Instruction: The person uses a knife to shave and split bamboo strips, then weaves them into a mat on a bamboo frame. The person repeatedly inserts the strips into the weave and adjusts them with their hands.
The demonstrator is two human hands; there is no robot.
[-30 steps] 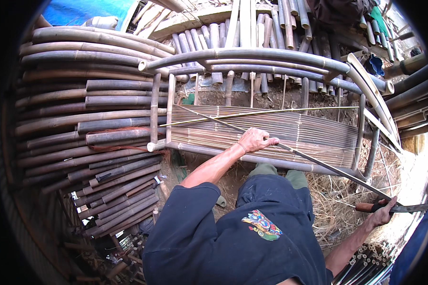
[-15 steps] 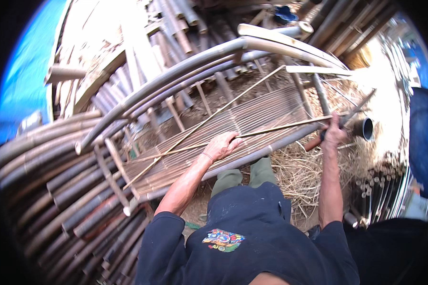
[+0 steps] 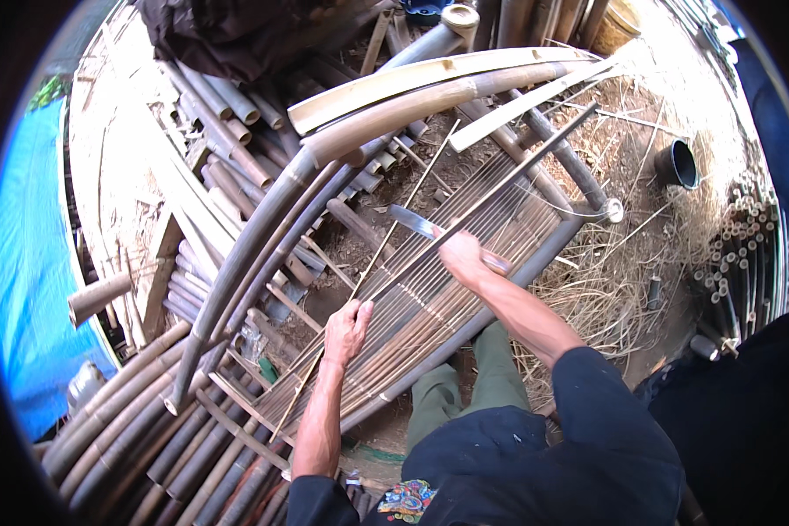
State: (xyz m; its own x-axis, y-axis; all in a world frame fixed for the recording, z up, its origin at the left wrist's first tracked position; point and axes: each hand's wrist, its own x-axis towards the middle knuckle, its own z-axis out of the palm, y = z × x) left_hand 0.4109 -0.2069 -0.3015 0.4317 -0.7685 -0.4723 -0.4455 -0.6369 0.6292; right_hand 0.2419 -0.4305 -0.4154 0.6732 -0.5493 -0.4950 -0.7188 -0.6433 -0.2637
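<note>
The left hand [image 3: 348, 331] is curled, thumb on top, around the near end of a long dark strip [image 3: 517, 174], which runs from there up past the right hand [image 3: 458, 254] and well beyond it. The right hand is wrapped around the handle of a knife [image 3: 415, 223]; the handle's end pokes out on its right, and the blade points away to its upper left. Blade and strip cross just beside the right fingers, though I cannot tell whether they touch.

Both hands are above the slatted seat of a bamboo bench [image 3: 539, 266], so the strip slants over the slats. A thinner pale strip [image 3: 418, 187] also crosses the bench, passing close by the left hand and to the left of the knife's tip. Up and left of both hands curves the bench's back rail [image 3: 272, 202].

A pale split length of bamboo [image 3: 535, 96] is beyond the right hand. Farther to that hand's right are a black bucket [image 3: 676, 166] and loose shavings [image 3: 587, 298] on the ground. Left of and below the left hand, bamboo poles [image 3: 123, 403] lie stacked.
</note>
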